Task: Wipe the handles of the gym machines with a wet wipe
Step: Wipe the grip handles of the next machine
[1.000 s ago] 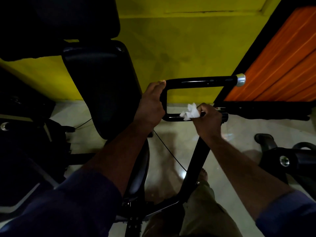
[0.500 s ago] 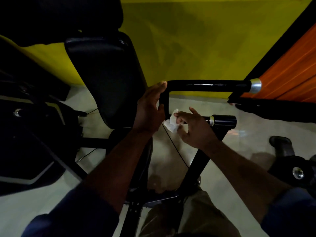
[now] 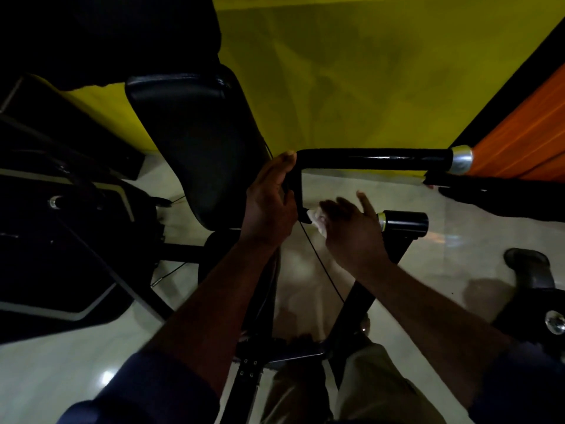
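Wipe (image 3: 316, 218) held in right hand (image 3: 351, 231), pressed at handle (image 3: 374, 159) corner. Handle bar stretched sideways above. Left hand (image 3: 269, 206) wrapped round upright part.

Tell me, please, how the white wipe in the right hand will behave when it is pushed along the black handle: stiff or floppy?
Probably floppy: the wipe looks crumpled against the right hand. Likely very light, being a small wad. It may bunch or slip on the glossy handle.
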Available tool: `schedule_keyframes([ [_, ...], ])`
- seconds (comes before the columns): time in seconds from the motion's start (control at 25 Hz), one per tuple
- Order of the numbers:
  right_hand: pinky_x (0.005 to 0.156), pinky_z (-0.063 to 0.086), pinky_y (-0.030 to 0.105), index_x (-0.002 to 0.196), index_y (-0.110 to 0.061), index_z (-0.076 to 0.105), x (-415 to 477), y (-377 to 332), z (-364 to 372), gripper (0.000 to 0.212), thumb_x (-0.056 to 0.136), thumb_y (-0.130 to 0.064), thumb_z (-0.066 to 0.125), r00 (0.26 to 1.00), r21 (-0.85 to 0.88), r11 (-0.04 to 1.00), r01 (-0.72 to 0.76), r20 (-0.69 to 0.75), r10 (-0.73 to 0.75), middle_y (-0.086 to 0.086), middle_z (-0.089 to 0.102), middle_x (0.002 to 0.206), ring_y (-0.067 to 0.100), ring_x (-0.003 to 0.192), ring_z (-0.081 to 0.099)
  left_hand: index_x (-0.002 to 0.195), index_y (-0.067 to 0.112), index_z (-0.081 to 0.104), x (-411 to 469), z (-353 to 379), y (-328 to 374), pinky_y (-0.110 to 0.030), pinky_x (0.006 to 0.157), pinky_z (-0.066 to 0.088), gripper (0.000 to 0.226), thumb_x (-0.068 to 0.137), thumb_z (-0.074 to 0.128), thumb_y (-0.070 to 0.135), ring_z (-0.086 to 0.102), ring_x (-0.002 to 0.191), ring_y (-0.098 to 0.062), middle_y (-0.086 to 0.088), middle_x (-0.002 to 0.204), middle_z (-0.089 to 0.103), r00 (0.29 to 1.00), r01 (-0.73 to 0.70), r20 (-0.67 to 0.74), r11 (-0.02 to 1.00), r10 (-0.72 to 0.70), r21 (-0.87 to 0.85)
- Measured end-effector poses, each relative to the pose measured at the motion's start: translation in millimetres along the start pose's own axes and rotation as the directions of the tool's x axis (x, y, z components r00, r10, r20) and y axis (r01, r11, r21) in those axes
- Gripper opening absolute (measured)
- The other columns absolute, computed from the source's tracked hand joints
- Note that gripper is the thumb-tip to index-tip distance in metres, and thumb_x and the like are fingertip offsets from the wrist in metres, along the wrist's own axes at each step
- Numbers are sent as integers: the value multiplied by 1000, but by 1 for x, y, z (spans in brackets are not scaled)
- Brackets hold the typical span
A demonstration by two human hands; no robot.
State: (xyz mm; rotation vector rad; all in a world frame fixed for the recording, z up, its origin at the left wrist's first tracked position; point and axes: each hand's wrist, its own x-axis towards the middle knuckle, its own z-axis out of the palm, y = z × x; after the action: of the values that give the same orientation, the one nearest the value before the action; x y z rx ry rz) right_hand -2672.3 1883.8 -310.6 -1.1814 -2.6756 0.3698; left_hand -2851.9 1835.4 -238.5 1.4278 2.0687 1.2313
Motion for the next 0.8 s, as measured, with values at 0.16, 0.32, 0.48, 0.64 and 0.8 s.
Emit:
schedule_keyframes([
  [0.16, 126, 14, 53, 130, -11, 65, -5, -21, 4, 42, 95, -22, 45, 979, -115, 972, -205, -39, 202, 5, 69, 131, 27, 136, 54, 151, 0, 45, 1, -14, 8, -44, 121, 38, 70, 85, 67, -8, 41, 148, -26, -15, 157, 45, 989, -103, 119, 979, 83, 177],
  [0.32, 121, 30, 44, 134, -8, 62, 13, -67, 16, 65, 86, -24, 20, 986, 16, 987, -158, 65, 156, 9, 66, 132, 28, 130, 56, 159, 1, 28, 8, -17, 11, -29, 129, 10, 86, 83, 65, -5, 19, 158, -32, -17, 168, 24, 895, -375, 359, 880, 263, 291],
  [0.48, 121, 32, 52, 145, -6, 56, -44, 27, -11, 67, 78, -4, 56, 1000, -177, 984, -6, 29, 11, 13, 60, 145, 32, 137, 55, 160, -5, 16, 3, -11, 13, -37, 129, 0, 103, 71, 66, 4, 9, 157, -42, -23, 169, 14, 825, -536, 444, 735, 350, 415],
  [0.64, 123, 24, 53, 138, 0, 61, -54, 44, -18, 61, 82, -13, 41, 991, -252, 959, -132, -71, 117, 17, 62, 143, 35, 139, 53, 160, -6, 9, 5, -12, 15, -48, 130, 7, 117, 64, 74, 7, 6, 156, -44, -26, 168, 10, 805, -559, 499, 691, 321, 457],
  [0.8, 119, 33, 56, 131, 5, 65, -15, -32, 28, 68, 76, -17, 31, 987, -84, 987, -137, -96, 128, 22, 68, 129, 39, 126, 63, 162, -2, 3, 9, -15, 18, -44, 129, 5, 120, 71, 80, 7, -2, 158, -41, -21, 170, 3, 792, -539, 558, 712, 247, 450],
])
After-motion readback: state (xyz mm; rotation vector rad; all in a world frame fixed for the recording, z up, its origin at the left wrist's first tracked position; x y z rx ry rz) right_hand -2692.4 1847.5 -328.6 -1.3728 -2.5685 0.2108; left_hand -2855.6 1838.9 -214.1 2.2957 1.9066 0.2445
